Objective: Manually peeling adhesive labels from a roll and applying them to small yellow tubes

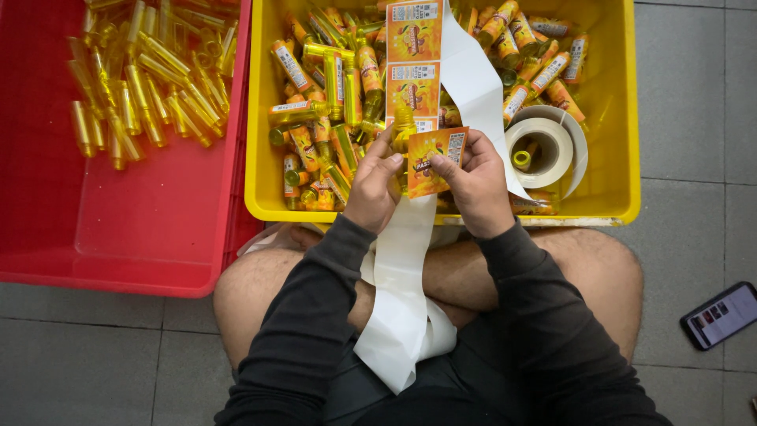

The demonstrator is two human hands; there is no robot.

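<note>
Left hand [373, 188] grip clamped on small bottle [404, 126], right hand [475, 185] pinching orange label [434, 160], seemingly half-stuck

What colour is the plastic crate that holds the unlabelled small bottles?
Red plastic crate, seen in the head view; its small unlabelled bottles look clear yellow.

The left hand [374, 189] grips a small yellow bottle [404, 130] while the right hand [475, 185] presses an orange label [434, 158] against it. Both hover over a yellow crate [623, 118] of labelled bottles; a red crate [118, 229] holds unlabelled ones.
</note>
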